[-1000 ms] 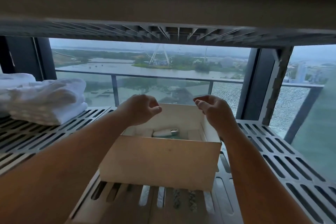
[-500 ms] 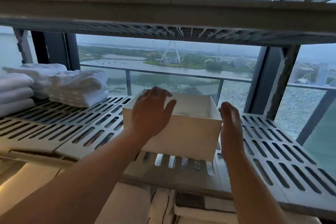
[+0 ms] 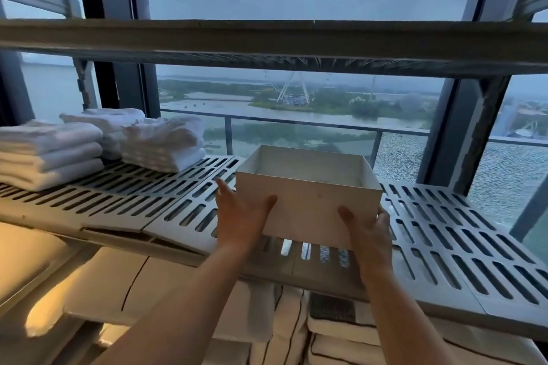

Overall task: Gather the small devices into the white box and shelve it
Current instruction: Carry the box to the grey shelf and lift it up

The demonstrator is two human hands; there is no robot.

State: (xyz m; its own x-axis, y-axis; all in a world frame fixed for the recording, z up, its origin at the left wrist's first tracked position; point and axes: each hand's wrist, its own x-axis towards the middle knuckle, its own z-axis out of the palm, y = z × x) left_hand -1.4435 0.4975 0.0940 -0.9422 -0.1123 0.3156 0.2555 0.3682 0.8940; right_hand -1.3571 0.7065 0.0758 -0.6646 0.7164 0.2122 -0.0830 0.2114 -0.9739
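White box [image 3: 308, 201] sits between the hands on the slotted shelf [image 3: 444, 231], near wall hiding its contents; left hand [image 3: 240, 216] lies flat on the left front corner, fingers straight along the side, thumb on the front, while right hand [image 3: 369, 234] wraps the right front corner. Step looks like seating the box: push evenly from both corners, straight away from the hands, bottom flat on the slats, keeping clear of the folded towels [image 3: 163, 145] beyond the left hand.
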